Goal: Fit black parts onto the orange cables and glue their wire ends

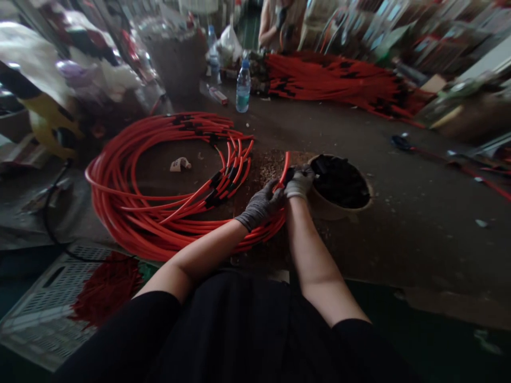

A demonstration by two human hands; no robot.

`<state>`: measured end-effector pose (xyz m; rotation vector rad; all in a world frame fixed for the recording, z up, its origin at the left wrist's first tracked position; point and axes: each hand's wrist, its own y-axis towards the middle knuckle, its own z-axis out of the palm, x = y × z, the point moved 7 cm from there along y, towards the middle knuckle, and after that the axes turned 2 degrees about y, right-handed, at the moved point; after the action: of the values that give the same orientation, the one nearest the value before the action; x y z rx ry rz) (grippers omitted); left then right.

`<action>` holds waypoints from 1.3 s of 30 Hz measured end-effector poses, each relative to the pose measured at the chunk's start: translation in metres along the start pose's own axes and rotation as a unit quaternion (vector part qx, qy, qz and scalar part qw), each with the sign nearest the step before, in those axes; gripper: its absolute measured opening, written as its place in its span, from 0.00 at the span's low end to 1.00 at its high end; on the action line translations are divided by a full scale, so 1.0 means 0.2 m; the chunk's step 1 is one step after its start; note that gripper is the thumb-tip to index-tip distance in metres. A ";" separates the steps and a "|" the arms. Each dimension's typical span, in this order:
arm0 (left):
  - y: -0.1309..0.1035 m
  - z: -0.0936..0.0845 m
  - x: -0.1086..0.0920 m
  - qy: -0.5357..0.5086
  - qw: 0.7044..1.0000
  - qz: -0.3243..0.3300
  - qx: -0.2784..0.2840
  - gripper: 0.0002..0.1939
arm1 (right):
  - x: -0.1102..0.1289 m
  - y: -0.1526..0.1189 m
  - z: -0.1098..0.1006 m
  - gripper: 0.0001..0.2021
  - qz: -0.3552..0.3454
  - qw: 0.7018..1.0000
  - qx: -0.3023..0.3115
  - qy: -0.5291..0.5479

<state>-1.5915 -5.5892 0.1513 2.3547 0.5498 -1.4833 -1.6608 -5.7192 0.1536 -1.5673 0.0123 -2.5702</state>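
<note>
My left hand (263, 202), in a grey knit glove, is closed around a red tube (287, 162) whose end sticks up past the fingers. Right beside it, my gloved right hand (300, 182) has its fingers drawn together near the same tube. A small dark piece shows between the two hands, but what the right fingers hold is hidden. To the left lies a large coil of red tubes (115, 213), several with black sleeves on their ends. Just right of my hands sits a round tub (372, 194) filled with black pieces.
A water bottle (243, 88) stands behind the coil, near a small box (217, 94). Farther back lies a pile of red tubes (331, 77), with another person (281, 26) behind it. At lower left is a white plastic crate (43, 303) with red pieces.
</note>
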 end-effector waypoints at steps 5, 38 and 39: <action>0.08 -0.13 -0.03 -0.097 0.992 0.027 -0.077 0.21 | -0.06 -0.06 0.05 0.16 -0.038 0.998 -0.054 -0.004; -0.17 -0.08 -0.27 0.087 0.974 0.162 0.134 0.15 | 0.63 -0.18 -0.19 0.19 -0.110 0.911 0.327 -0.228; -0.18 -0.10 -0.28 0.070 0.977 0.148 0.140 0.14 | 0.61 -0.20 -0.19 0.20 -0.087 0.924 0.322 -0.185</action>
<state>-1.6149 -5.5581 0.2093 2.6272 0.0113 -1.3383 -1.7536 -5.6953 0.2464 -1.7677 -0.9394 -2.0012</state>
